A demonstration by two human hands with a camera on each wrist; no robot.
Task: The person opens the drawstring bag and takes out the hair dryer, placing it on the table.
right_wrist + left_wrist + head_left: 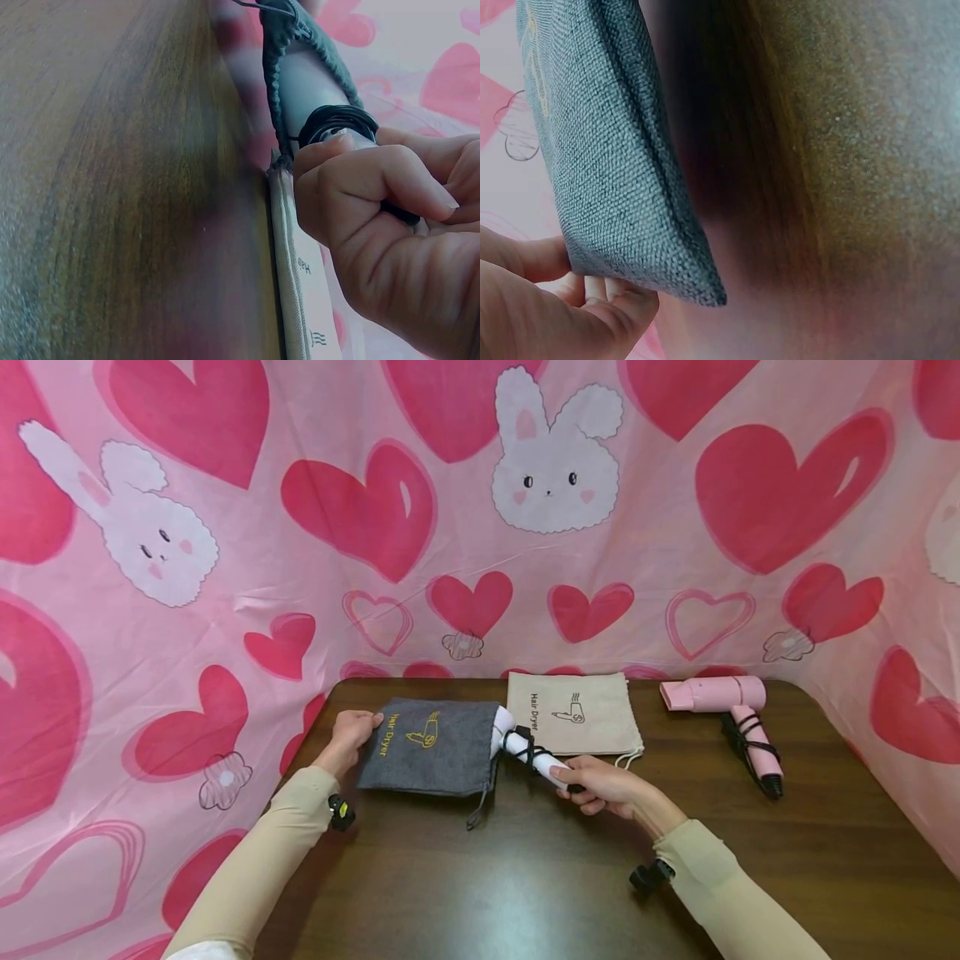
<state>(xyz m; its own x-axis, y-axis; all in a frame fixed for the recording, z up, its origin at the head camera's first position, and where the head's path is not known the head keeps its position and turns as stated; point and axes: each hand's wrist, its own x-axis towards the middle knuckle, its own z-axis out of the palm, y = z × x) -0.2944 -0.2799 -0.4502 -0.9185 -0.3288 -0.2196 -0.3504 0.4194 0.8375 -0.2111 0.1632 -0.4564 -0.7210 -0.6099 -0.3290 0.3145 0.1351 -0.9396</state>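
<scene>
A dark grey drawstring bag (435, 768) printed "Hair Dryer" in yellow lies on its side, its mouth facing right. My left hand (349, 740) pinches its far-left end, and the left wrist view shows thumb and fingers at the bag's corner (694, 281). In that bag's mouth sits a white hair dryer (551, 768), most of its barrel hidden by the cloth. My right hand (606, 785) grips the end of the dryer's handle. Black cord (337, 121) is wound round the handle, just outside the mouth.
Behind the white dryer, a beige drawstring bag (600, 735) lies flat on the brown table (480, 877). A folded pink hair dryer (716, 693) with wrapped cord rests at the right. A pink curtain (442, 510) with hearts and rabbits hangs around the table.
</scene>
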